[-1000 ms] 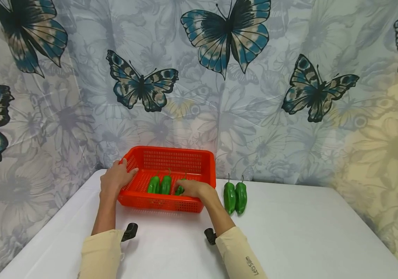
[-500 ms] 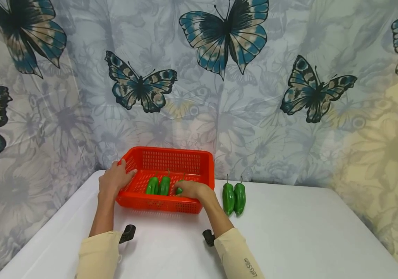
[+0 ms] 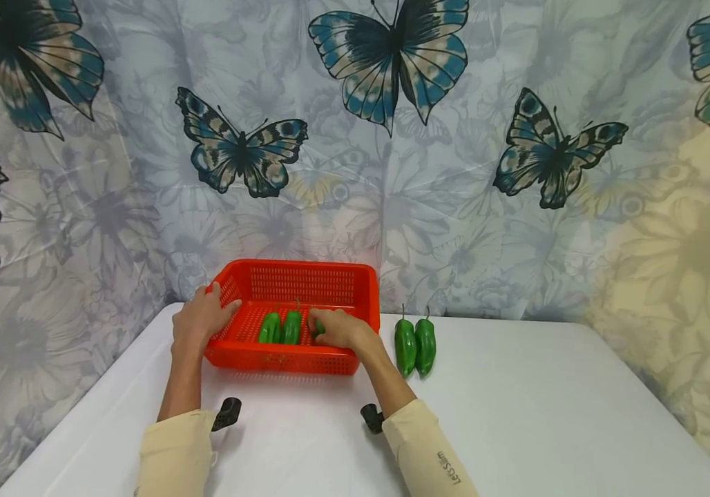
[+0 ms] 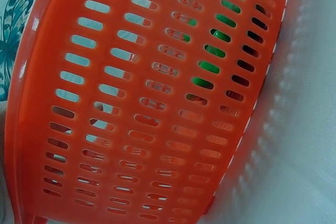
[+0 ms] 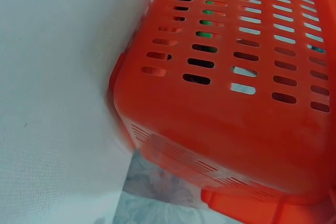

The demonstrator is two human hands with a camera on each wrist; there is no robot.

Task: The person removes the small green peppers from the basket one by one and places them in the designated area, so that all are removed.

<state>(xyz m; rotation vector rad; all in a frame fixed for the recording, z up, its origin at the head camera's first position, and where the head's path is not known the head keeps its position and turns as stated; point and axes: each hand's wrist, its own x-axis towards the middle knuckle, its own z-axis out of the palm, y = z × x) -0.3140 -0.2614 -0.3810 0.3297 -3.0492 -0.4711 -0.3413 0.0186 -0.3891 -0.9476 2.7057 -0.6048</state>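
My left hand (image 3: 202,319) grips the left rim of a red plastic basket (image 3: 305,279), its thumb over the inner side. Inside the basket, my right hand (image 3: 341,328) holds a green chili pepper (image 3: 320,327), mostly covered by the fingers. Left of it, two more green peppers, one (image 3: 270,328) beside the other (image 3: 291,327), lie side by side with stems pointing away. Both wrist views are filled by the perforated basket wall (image 4: 152,103), with bits of green showing through the slots; neither hand's fingers can be made out there.
Two green peppers, one (image 3: 405,346) touching the other (image 3: 426,345), lie on the white table (image 3: 516,400) just right of the basket. A butterfly-print cloth (image 3: 429,221) hangs behind the table and along its sides.
My right hand has risen slightly with the pepper, clear of the basket's front rim. The left hand keeps its grip. The whole head view has shifted a little.
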